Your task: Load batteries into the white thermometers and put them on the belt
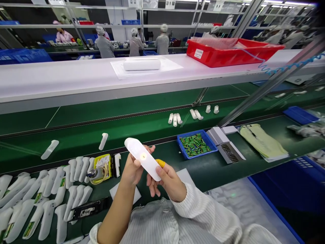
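A long white handheld device [143, 156] with a rounded end and a small glowing yellowish spot is held tilted in front of my chest. My left hand [134, 169] is closed around its left side, the thumb near the middle. On the lower right end, my right hand [169, 179] pinches it between thumb and fingers; one finger wears a yellow finger cot [160, 163]. Rows of similar white devices [47, 217] lie to the left, some with green batteries showing. A white sheet [125, 193] lies on the bench beneath my forearm.
A blue tray of batteries [194, 145] stands right of my hands, near grey boxes [220, 137] and a yellow-green cloth [262, 140]. On the left are a yellow tray [108, 166] and a black case [88, 208]. White parts [175, 119] lie on the green belt [142, 122]. A shelf [83, 76] crosses above, holding a red bin [215, 56].
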{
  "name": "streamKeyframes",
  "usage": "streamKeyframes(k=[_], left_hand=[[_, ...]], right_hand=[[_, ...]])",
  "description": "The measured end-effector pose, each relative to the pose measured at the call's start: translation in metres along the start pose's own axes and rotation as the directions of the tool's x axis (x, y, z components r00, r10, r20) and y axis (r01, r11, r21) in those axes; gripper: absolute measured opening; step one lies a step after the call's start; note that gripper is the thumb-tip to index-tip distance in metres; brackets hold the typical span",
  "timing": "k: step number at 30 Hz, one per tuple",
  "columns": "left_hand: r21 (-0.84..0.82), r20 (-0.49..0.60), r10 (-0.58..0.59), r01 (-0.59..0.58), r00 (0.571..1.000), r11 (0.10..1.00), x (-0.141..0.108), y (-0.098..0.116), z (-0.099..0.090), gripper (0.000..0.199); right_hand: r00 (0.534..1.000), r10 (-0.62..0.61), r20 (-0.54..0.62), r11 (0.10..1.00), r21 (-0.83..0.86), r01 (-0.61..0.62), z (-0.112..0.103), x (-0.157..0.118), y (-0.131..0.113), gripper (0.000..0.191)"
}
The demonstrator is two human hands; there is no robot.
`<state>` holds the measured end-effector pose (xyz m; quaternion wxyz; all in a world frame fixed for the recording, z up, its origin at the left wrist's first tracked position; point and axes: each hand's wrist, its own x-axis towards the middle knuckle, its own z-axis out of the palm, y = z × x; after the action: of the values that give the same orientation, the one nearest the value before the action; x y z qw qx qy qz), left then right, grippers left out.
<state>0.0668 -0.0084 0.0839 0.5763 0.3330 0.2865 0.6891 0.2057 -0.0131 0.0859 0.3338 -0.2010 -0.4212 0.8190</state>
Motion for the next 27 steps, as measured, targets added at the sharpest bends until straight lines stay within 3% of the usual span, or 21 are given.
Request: streamKeyframes(k=[2, 5, 8, 11, 16, 20, 24, 27], left_hand=[[-0.018, -0.034, -0.024, 0.024, 0.999, 1.000, 0.005, -0.010, -0.007, 0.047], [0.055, -0.109, -0.239, 0.246, 0.965, 0.968, 0.012, -0.028, -0.020, 0.056], [0.345, -0.195, -0.407, 0.451, 0.892, 0.823, 0.014, -0.053, -0.038, 0.056], [0.600, -0.221, -0.432, 0.472, 0.874, 0.646, 0.005, -0.087, -0.063, 0.059], [0.637, -0.316, -0.576, 0.618, 0.754, 0.460, -0.024, -0.133, -0.101, 0.066], [0.619, -0.381, -0.615, 0.684, 0.691, 0.386, -0.029, -0.147, -0.113, 0.063], [0.641, -0.382, -0.600, 0.669, 0.703, 0.377, -0.011, -0.156, -0.117, 0.061], [0.724, -0.345, -0.549, 0.588, 0.761, 0.361, 0.014, -0.161, -0.122, 0.054]], right_hand=[[0.999, 0.016, -0.043, 1.000, -0.023, -0.017, -0.006, 0.004, 0.005, 0.043], [0.988, 0.078, -0.135, 0.976, -0.193, -0.104, -0.026, 0.014, 0.020, 0.056], [0.945, 0.197, -0.263, 0.878, -0.382, -0.289, -0.061, 0.027, 0.043, 0.064], [0.875, 0.252, -0.413, 0.759, -0.476, -0.443, -0.106, 0.045, 0.064, 0.056], [0.730, 0.096, -0.677, 0.458, -0.621, -0.636, -0.180, 0.097, 0.076, 0.028], [0.700, 0.001, -0.714, 0.304, -0.667, -0.681, -0.218, 0.152, 0.077, 0.024], [0.738, -0.030, -0.674, 0.267, -0.717, -0.644, -0.231, 0.188, 0.080, 0.025], [0.758, -0.089, -0.647, 0.227, -0.754, -0.617, -0.239, 0.178, 0.069, 0.027]])
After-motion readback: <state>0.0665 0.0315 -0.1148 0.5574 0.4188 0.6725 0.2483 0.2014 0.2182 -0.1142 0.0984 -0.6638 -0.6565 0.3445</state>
